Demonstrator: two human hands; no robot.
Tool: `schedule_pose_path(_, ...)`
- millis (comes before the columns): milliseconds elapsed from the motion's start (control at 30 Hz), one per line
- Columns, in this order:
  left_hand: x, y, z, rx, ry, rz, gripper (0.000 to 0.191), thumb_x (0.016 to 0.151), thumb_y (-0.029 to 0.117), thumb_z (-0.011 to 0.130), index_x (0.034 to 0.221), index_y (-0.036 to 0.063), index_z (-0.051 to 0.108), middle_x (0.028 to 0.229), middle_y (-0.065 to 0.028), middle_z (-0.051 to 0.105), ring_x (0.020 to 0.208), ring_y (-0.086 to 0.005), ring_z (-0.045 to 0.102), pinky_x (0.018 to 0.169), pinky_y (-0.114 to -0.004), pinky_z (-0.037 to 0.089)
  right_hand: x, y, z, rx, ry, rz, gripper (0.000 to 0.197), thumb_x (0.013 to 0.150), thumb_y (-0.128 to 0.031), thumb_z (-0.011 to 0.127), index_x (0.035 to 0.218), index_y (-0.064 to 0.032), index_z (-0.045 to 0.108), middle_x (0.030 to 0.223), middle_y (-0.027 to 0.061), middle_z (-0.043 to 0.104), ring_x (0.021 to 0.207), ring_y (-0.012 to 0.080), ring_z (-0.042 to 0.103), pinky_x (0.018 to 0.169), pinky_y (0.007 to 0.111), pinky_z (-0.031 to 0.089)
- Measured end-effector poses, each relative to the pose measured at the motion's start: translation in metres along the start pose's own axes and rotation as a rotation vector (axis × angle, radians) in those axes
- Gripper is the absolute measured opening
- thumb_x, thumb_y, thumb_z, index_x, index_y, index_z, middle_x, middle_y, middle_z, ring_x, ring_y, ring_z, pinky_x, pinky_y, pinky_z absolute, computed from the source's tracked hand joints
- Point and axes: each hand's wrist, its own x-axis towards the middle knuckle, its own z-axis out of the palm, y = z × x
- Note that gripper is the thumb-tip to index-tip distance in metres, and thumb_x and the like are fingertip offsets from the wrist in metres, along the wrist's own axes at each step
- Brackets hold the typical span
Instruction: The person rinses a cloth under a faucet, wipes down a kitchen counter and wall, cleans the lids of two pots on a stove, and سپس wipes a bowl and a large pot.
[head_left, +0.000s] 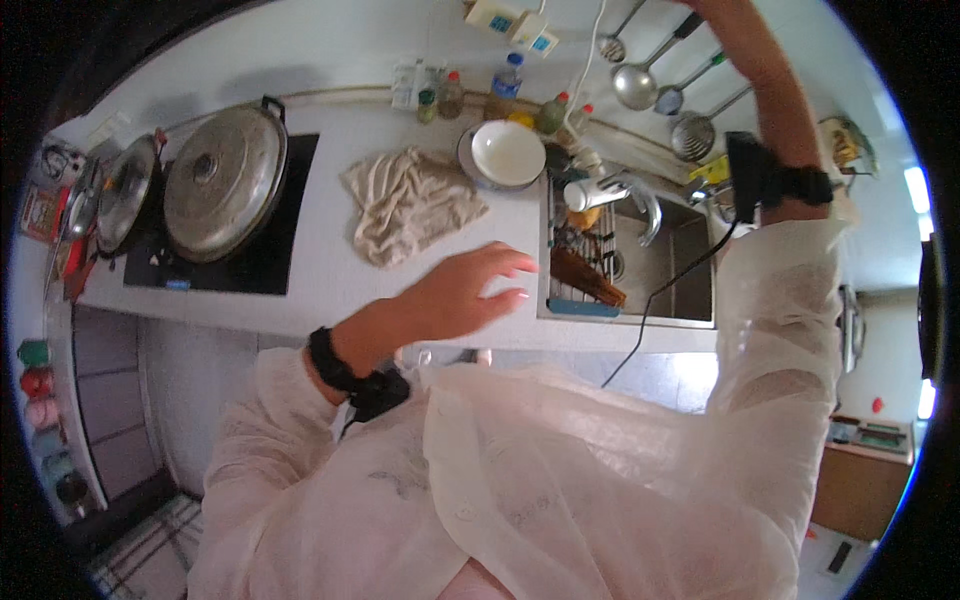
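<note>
My left hand (476, 289) is held over the front of the white counter (315, 300), thumb and fingers apart, with nothing in it. A crumpled beige cloth (409, 202) lies just beyond it. Behind the cloth, a white bowl (508, 153) rests on a plate. My right arm reaches up to the wall, and my right hand (709, 7) is mostly cut off by the top edge. It is by the dark handle of a hanging metal ladle (636, 84); whether it grips the handle is hidden. A skimmer (693, 136) and other utensils hang beside the ladle.
At the right is a steel sink (679, 262) with a faucet (649, 214) and a rack (585, 262). A large lidded pan (225, 184) stands on the black cooktop (300, 210) at the left. Several bottles (507, 79) line the wall. A black cable (660, 289) hangs from my right wrist.
</note>
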Motion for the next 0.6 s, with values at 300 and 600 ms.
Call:
schedule_pose_path(300, 0.038, 0.018, 0.022, -0.092, -0.221, 0.236, 0.072, 0.09, 0.037, 0.063, 0.144, 0.0023, 0.028, 0.14, -0.021, 0.04, 0.126, -0.0269, 0.045, 0.101, -0.037, 0.041, 0.003, -0.018, 0.07, -0.032, -0.08, -0.088, 0.038, 0.101, -0.026, 0.046, 0.13, -0.0027, 0.052, 0.109, 0.0113, 0.066, 0.103, 0.0189, 0.063, 0.095, 0.03, 0.047)
schedule_pose_path(600, 0.019, -0.014, -0.037, -0.536, -0.04, 0.101, 0.079, 0.084, 0.04, 0.07, 0.141, -0.0002, 0.032, 0.134, -0.0189, 0.048, 0.122, -0.0256, 0.049, 0.097, -0.036, 0.043, -0.016, 0.018, 0.144, -0.109, -0.051, 0.109, 0.034, 0.097, -0.023, 0.053, 0.126, -0.0052, 0.055, 0.097, 0.0088, 0.07, 0.086, 0.0144, 0.063, 0.076, 0.03, 0.051)
